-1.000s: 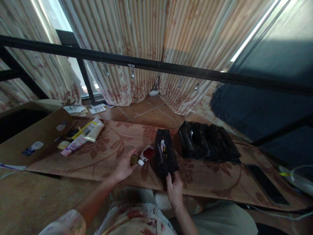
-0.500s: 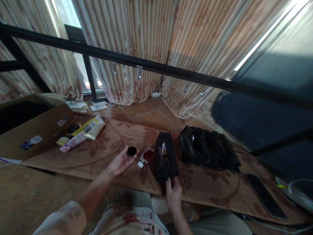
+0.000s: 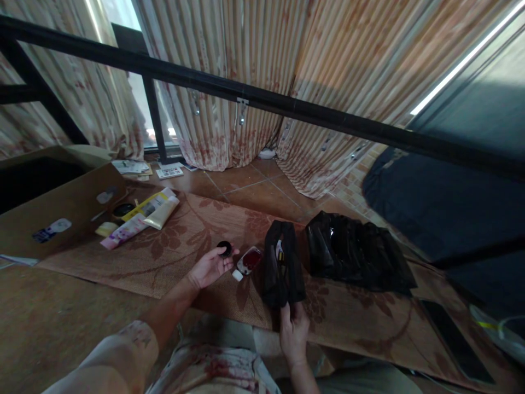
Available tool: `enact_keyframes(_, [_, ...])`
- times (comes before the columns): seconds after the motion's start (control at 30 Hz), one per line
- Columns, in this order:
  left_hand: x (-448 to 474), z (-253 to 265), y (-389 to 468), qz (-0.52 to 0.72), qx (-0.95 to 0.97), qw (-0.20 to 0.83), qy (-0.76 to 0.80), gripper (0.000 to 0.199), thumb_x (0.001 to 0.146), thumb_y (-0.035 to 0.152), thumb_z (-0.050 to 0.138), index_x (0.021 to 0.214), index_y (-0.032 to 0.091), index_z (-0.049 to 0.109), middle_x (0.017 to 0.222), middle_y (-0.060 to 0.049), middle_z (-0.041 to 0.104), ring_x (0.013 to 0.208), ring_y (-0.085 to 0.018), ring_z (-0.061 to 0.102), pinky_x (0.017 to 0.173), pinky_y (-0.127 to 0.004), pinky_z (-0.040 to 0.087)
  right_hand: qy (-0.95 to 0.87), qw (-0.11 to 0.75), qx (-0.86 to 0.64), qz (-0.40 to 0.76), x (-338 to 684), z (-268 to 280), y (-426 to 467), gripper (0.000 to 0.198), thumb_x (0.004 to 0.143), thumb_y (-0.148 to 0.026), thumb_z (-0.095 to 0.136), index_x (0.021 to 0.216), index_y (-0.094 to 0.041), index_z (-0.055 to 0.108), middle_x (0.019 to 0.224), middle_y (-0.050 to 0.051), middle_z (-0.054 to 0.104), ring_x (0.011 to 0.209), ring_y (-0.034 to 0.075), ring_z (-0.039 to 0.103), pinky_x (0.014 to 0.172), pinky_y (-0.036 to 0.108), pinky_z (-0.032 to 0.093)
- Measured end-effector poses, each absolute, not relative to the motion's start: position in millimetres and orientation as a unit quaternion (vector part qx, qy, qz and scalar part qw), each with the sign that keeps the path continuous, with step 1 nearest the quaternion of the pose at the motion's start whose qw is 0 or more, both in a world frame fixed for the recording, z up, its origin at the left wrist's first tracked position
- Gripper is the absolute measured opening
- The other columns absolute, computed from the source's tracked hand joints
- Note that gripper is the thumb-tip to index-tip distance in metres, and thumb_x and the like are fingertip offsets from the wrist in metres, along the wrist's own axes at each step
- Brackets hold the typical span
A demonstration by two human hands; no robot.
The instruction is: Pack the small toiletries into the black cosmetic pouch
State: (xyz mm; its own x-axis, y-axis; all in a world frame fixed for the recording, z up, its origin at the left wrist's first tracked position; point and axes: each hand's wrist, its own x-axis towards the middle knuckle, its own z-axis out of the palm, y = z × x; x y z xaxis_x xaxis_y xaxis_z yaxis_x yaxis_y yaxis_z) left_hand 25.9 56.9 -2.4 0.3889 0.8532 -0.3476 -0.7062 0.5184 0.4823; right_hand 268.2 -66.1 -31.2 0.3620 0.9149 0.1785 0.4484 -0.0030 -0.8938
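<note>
My left hand, palm partly up, holds a small round black container or lid between thumb and fingers. Its exact kind is unclear. Just right of those fingers lies a flat clear bottle of dark red liquid, its white cap towards me. Beside it, my right hand pinches the near end of a black zip pouch. The pouch gapes along its top, and a small item with a gold-coloured band shows inside. Other contents are hidden in the dark.
A patterned brown cloth covers the low table. At left stand a cardboard box, squeeze tubes and a round black-topped jar. To the right lie a crumpled black bag and a dark phone. A black metal rail crosses beyond.
The round black piece has tilted in my left hand, and the fingers have turned with it. My right hand stays at the pouch's near end. The whole view has shifted slightly.
</note>
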Motion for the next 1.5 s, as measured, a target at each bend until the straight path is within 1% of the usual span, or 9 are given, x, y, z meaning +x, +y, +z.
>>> enact_keyframes(0.1, [27.5,-4.2,55.5,0.477,0.148,0.812,0.302,0.009,0.078,0.014,0.065,0.087,0.012,0.063,0.090,-0.010,0.070,0.062,-0.009,0.058,0.064,-0.022,0.051,-0.513,0.480,-0.671,0.237,268.3,-30.4,-67.3,0.044,0.090,-0.045,0.050,0.110,-0.011,0.068,0.099,0.016,0.072,0.089,0.025,0.065,0.080,0.032,0.047])
enact_keyframes(0.2, [29.3,-6.1,53.8,0.479,0.181,0.796,0.323,0.021,0.074,0.012,0.071,0.092,0.014,0.062,0.090,-0.009,0.070,0.068,-0.011,0.061,0.069,-0.024,0.051,-0.519,0.479,-0.669,0.231,268.6,-29.5,-67.8,0.044,0.090,-0.045,0.050,0.113,-0.011,0.067,0.102,0.017,0.071,0.092,0.025,0.064,0.082,0.033,0.047])
enact_keyframes(0.27, [30.5,-6.9,52.6,0.482,0.204,0.784,0.333,0.026,0.073,0.015,0.074,0.096,0.016,0.061,0.090,-0.008,0.070,0.070,-0.011,0.063,0.070,-0.025,0.051,-0.519,0.483,-0.668,0.226,268.9,-29.4,-67.6,0.045,0.090,-0.045,0.050,0.115,-0.011,0.066,0.104,0.017,0.071,0.094,0.025,0.064,0.083,0.033,0.047])
enact_keyframes(0.4, [32.6,-6.9,51.8,0.488,0.212,0.781,0.327,0.027,0.074,0.027,0.076,0.094,0.017,0.061,0.086,-0.007,0.069,0.070,-0.012,0.063,0.068,-0.024,0.051,-0.518,0.478,-0.672,0.228,269.7,-30.5,-67.0,0.047,0.090,-0.045,0.050,0.117,-0.011,0.065,0.107,0.017,0.070,0.096,0.026,0.063,0.085,0.034,0.046])
enact_keyframes(0.67, [32.1,-8.7,56.5,0.480,0.190,0.801,0.301,0.037,0.084,0.048,0.061,0.097,0.014,0.064,0.085,-0.011,0.068,0.067,-0.013,0.060,0.065,-0.024,0.050,-0.522,0.470,-0.675,0.224,270.5,-31.4,-67.2,0.047,0.091,-0.045,0.048,0.117,-0.010,0.065,0.109,0.018,0.069,0.102,0.028,0.063,0.086,0.034,0.046])
enact_keyframes(0.93, [30.9,-7.0,58.5,0.466,0.162,0.819,0.294,0.048,0.088,0.057,0.048,0.095,0.012,0.064,0.083,-0.012,0.067,0.061,-0.012,0.056,0.060,-0.025,0.048,-0.518,0.477,-0.671,0.231,269.8,-29.4,-67.5,0.045,0.090,-0.045,0.050,0.115,-0.010,0.066,0.110,0.018,0.069,0.103,0.027,0.062,0.086,0.034,0.046])
enact_keyframes(1.1, [31.5,-5.7,57.9,0.466,0.172,0.817,0.293,0.047,0.087,0.056,0.051,0.095,0.012,0.064,0.082,-0.010,0.066,0.059,-0.011,0.054,0.060,-0.025,0.048,-0.516,0.482,-0.670,0.231,270.5,-32.5,-67.1,0.046,0.090,-0.046,0.050,0.116,-0.011,0.066,0.110,0.018,0.069,0.102,0.027,0.062,0.088,0.036,0.046])
enact_keyframes(1.3, [33.7,-6.6,54.9,0.490,0.230,0.787,0.296,0.033,0.083,0.045,0.063,0.086,0.012,0.063,0.075,-0.007,0.064,0.055,-0.008,0.048,0.057,-0.022,0.043,-0.519,0.476,-0.675,0.222,272.1,-36.4,-66.7,0.046,0.089,-0.047,0.049,0.112,-0.011,0.067,0.105,0.018,0.070,0.096,0.027,0.064,0.086,0.036,0.047])
enact_keyframes(1.5, [35.7,-2.7,50.8,0.504,0.253,0.769,0.301,0.025,0.077,0.035,0.072,0.081,0.013,0.061,0.074,-0.005,0.062,0.063,-0.010,0.054,0.059,-0.022,0.043,-0.524,0.474,-0.672,0.222,272.8,-37.3,-66.0,0.048,0.090,-0.047,0.048,0.117,-0.011,0.065,0.108,0.018,0.069,0.099,0.028,0.062,0.089,0.038,0.045])
